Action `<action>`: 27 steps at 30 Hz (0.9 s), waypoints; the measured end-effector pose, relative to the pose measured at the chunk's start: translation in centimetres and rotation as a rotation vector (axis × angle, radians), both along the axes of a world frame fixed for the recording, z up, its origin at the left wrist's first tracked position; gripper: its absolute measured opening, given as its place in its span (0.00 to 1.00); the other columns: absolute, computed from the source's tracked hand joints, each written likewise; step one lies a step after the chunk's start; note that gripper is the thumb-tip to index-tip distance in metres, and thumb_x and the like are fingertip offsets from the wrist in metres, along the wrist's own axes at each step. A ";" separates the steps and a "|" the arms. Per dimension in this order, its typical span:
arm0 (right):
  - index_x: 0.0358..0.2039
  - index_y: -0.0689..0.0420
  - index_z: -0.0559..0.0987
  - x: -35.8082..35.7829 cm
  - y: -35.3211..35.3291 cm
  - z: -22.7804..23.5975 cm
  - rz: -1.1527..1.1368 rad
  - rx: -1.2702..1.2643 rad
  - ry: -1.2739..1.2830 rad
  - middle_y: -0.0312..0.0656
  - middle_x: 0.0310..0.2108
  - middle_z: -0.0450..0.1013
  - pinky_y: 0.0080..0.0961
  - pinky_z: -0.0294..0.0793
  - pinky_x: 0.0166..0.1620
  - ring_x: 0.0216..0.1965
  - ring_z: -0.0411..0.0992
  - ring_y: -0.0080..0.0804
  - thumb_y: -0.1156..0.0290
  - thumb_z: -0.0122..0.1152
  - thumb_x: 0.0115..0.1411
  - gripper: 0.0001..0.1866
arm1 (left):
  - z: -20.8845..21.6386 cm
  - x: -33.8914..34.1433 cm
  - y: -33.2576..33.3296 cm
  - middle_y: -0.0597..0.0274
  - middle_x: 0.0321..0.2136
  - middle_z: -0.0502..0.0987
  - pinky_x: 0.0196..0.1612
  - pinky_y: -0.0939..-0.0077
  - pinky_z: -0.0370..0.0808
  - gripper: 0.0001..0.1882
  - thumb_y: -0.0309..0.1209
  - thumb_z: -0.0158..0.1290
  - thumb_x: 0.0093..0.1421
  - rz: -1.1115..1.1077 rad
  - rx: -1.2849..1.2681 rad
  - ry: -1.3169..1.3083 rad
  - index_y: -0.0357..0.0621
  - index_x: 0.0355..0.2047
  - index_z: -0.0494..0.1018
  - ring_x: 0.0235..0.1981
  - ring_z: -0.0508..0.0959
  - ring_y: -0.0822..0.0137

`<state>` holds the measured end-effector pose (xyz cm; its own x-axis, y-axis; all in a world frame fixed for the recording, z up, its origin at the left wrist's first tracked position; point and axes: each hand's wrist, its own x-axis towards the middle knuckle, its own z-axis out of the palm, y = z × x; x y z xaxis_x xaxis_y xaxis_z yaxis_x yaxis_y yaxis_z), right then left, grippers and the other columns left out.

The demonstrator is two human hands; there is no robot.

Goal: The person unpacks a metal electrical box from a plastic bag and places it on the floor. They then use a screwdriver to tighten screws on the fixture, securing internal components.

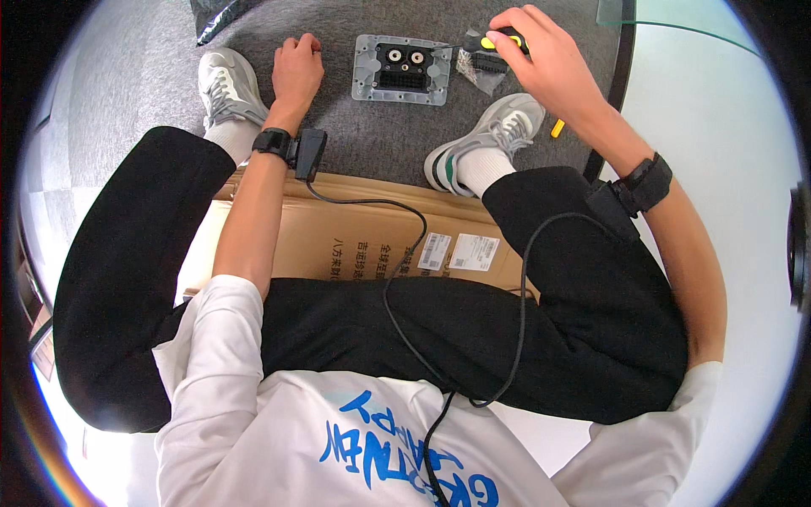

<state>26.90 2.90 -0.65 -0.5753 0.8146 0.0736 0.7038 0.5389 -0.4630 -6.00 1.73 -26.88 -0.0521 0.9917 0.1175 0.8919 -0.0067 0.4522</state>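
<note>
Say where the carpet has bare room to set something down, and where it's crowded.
Bare carpet lies between the left wrist device and right shoe, with the grey housing above and cardboard box below. A narrower patch separates the left hand from the housing. Right of the housing is crowded: screwdriver in the right hand, clear bag, right shoe.

a bag [483, 78] crowds the black-and-grey unit [401, 71] rightward, leaving left free.
</note>
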 end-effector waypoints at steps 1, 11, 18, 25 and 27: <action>0.39 0.63 0.75 -0.2 0.0 0.2 0.001 -0.017 0.005 0.53 0.35 0.71 0.42 0.73 0.41 0.37 0.72 0.55 0.71 0.61 0.65 0.08 | 0.0 0.0 0.0 0.52 0.42 0.78 0.48 0.51 0.77 0.08 0.31 0.58 0.63 0.000 -0.006 0.004 0.49 0.42 0.78 0.46 0.77 0.44; 0.40 0.61 0.75 -0.4 0.1 0.3 -0.014 0.005 -0.069 0.50 0.36 0.71 0.39 0.73 0.41 0.37 0.72 0.50 0.70 0.60 0.65 0.08 | -0.2 -0.2 -0.1 0.50 0.43 0.78 0.49 0.50 0.76 0.12 0.32 0.61 0.62 0.026 -0.023 -0.041 0.46 0.45 0.75 0.47 0.76 0.43; 0.43 0.59 0.78 0.3 0.4 -0.8 -0.012 0.020 -0.077 0.43 0.36 0.74 0.32 0.74 0.40 0.35 0.74 0.42 0.68 0.59 0.67 0.09 | -0.3 -0.3 -0.2 0.49 0.42 0.78 0.49 0.50 0.76 0.11 0.32 0.61 0.62 -0.003 -0.012 -0.021 0.46 0.43 0.75 0.47 0.76 0.43; 0.43 0.59 0.78 -0.4 0.1 -0.5 -0.011 -0.006 -0.054 0.45 0.36 0.73 0.33 0.75 0.40 0.36 0.75 0.42 0.66 0.58 0.68 0.10 | -0.5 -0.3 -0.2 0.51 0.39 0.79 0.47 0.51 0.75 0.09 0.31 0.60 0.63 -0.029 0.058 -0.024 0.45 0.42 0.75 0.44 0.77 0.44; 0.40 0.62 0.75 -0.6 -0.2 -0.2 0.016 -0.013 -0.059 0.50 0.36 0.71 0.39 0.74 0.41 0.37 0.73 0.51 0.70 0.60 0.65 0.09 | -0.6 -0.4 0.0 0.51 0.37 0.80 0.45 0.51 0.74 0.08 0.30 0.59 0.63 -0.041 0.093 -0.048 0.43 0.40 0.75 0.41 0.78 0.45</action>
